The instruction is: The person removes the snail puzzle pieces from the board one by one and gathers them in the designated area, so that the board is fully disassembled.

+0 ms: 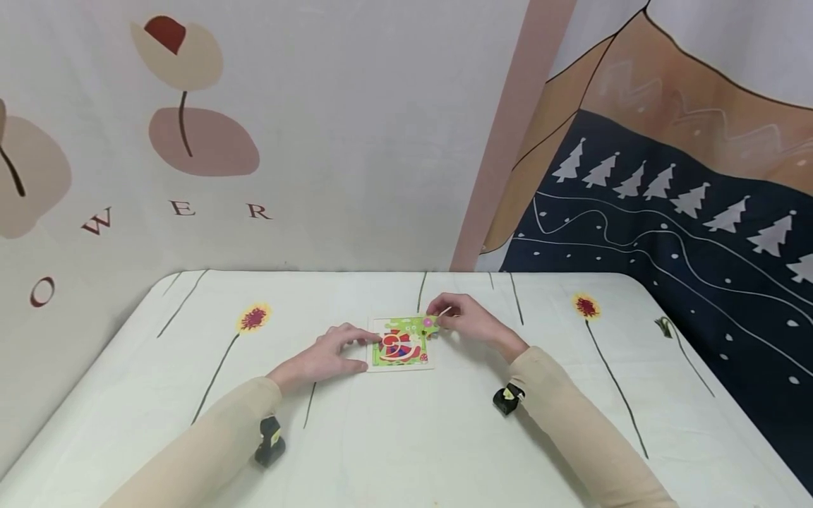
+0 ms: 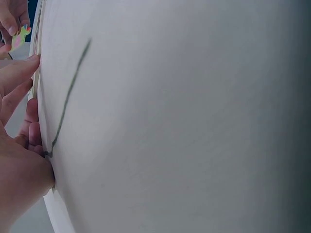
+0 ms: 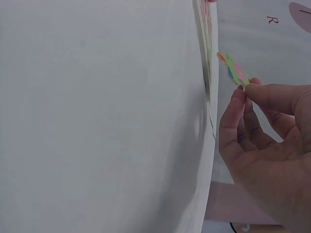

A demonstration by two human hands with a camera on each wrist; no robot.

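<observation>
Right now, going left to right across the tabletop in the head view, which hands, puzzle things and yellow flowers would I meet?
Left printed flower, left hand, puzzle board, puzzle piece near the board's upper right corner, right hand, right printed flower.

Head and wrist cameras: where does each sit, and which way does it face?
Head: worn on the head, facing forward and down at the puzzle board on the table; sleeves, left hand and right hand show.
Left wrist: on that wrist, looking low across the table, image sideways; left hand at the left edge, part of the right hand above.
Right wrist: on that wrist, likewise low and sideways; right hand pinching a puzzle piece.
Both wrist views share the piece and board edge.
</observation>
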